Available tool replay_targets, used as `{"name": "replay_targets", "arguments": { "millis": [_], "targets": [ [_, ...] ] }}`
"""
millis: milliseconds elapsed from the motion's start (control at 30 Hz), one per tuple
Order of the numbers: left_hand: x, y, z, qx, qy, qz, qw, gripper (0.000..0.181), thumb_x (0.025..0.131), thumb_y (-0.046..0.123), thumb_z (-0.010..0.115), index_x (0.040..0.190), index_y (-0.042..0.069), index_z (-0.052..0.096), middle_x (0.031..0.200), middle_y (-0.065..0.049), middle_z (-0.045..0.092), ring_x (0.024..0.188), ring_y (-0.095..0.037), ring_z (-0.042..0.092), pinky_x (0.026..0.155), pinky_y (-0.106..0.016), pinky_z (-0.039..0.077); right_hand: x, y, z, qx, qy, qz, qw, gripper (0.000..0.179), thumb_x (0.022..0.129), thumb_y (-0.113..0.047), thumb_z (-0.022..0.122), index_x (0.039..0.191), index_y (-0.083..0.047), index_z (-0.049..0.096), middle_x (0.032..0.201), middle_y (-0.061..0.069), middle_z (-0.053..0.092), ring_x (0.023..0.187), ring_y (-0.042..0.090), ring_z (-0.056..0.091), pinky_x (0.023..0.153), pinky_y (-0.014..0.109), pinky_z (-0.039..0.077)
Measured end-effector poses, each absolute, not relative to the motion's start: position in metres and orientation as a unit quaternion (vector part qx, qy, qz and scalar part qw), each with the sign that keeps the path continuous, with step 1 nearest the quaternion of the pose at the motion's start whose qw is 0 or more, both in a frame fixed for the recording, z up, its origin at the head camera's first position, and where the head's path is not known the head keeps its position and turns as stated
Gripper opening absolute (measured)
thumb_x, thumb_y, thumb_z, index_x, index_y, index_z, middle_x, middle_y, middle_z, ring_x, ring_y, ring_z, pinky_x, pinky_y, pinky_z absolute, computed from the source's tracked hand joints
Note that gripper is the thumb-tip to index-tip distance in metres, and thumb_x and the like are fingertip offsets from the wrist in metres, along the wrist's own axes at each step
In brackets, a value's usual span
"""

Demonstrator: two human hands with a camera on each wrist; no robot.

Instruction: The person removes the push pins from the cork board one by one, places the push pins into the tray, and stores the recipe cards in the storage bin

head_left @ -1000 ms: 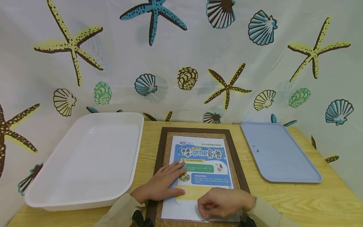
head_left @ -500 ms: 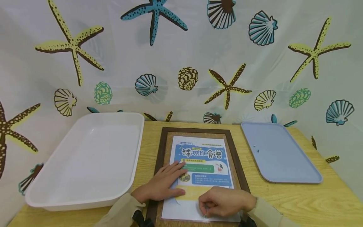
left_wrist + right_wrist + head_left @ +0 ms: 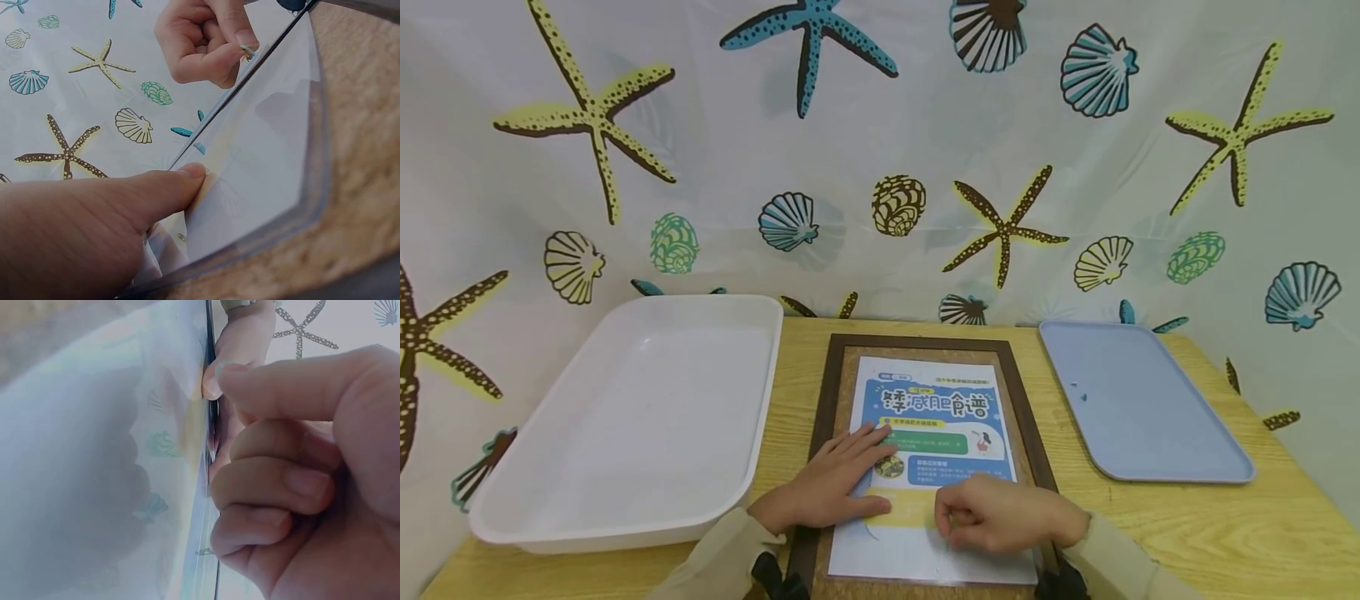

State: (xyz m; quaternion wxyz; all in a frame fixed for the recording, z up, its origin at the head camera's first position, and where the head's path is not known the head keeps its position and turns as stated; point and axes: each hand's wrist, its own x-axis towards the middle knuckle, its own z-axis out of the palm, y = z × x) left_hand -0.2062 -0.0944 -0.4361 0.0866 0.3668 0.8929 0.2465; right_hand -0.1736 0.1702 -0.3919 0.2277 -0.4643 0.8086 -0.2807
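Observation:
A printed sheet [image 3: 932, 550] with a glossy, clear-edged surface lies on a framed cork board [image 3: 844, 400]. My left hand [image 3: 831, 483] rests flat on its left side, fingers spread, thumb [image 3: 178, 187] touching the surface in the left wrist view. Above the lower part of the sheet, my right hand [image 3: 996, 512] pinches a tiny greenish push pin [image 3: 248, 51] between thumb and index finger. Its other fingers are curled into the palm, as the right wrist view shows. From the head view the pin is hidden behind the fingers.
A deep white tray [image 3: 625, 417] stands on the wooden table [image 3: 801, 375] at left. To the right lies a shallow blue tray [image 3: 1150, 408] with small teal pieces [image 3: 1083, 397] on it. A shell-patterned curtain [image 3: 850, 275] hangs behind.
My right hand has risen from the sheet's bottom edge and shifted slightly forward and right, with the push pin still pinched. My left hand has stayed in place on the sheet.

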Motion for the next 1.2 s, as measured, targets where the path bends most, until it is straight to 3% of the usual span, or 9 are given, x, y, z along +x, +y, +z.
{"name": "replay_targets", "arguments": {
  "millis": [367,567,733,1033,1200],
  "targets": [
    [-0.208,-0.092,-0.436,0.375,0.89,0.245,0.078,0.066,0.093,0.048,0.058,0.146,0.011,0.041,0.158,-0.012,0.026,0.147,-0.036,0.017,0.112,-0.063,0.017,-0.184,0.185,-0.392,-0.399,0.833,-0.321,0.21,0.009,0.092,-0.006,0.06,0.087,-0.013,0.06,0.057,-0.015,0.033,0.049,-0.004,0.029,0.052,0.013,0.028],
    [-0.208,-0.091,-0.435,0.374,0.89,0.248,0.083,0.067,0.093,0.048,0.058,0.146,0.011,0.041,0.159,-0.011,0.026,0.148,-0.035,0.016,0.113,-0.063,0.016,-0.193,0.199,-0.396,-0.356,0.846,-0.341,0.203,0.008,0.093,-0.008,0.06,0.089,-0.014,0.061,0.054,-0.013,0.032,0.047,-0.002,0.029,0.054,0.015,0.033],
    [-0.209,-0.089,-0.435,0.38,0.887,0.25,0.083,0.067,0.093,0.047,0.058,0.146,0.011,0.041,0.158,-0.012,0.026,0.147,-0.036,0.017,0.112,-0.063,0.016,-0.2,0.212,-0.4,-0.341,0.854,-0.349,0.178,0.006,0.093,-0.005,0.058,0.09,-0.01,0.061,0.055,-0.012,0.029,0.047,0.0,0.023,0.056,0.017,0.032],
    [-0.207,-0.094,-0.435,0.369,0.891,0.25,0.089,0.067,0.093,0.048,0.058,0.146,0.012,0.04,0.159,-0.011,0.025,0.148,-0.035,0.015,0.113,-0.062,0.015,-0.214,0.226,-0.403,-0.328,0.86,-0.366,0.139,0.005,0.094,-0.006,0.058,0.092,-0.003,0.061,0.056,-0.013,0.03,0.049,-0.001,0.024,0.061,0.02,0.036],
    [-0.207,-0.094,-0.436,0.372,0.889,0.254,0.085,0.066,0.093,0.048,0.057,0.146,0.012,0.04,0.159,-0.011,0.025,0.148,-0.035,0.015,0.113,-0.063,0.015,-0.215,0.233,-0.402,-0.305,0.869,-0.37,0.124,0.006,0.094,-0.007,0.059,0.09,-0.003,0.06,0.057,-0.011,0.031,0.049,0.0,0.025,0.056,0.02,0.033]
  ]
}}
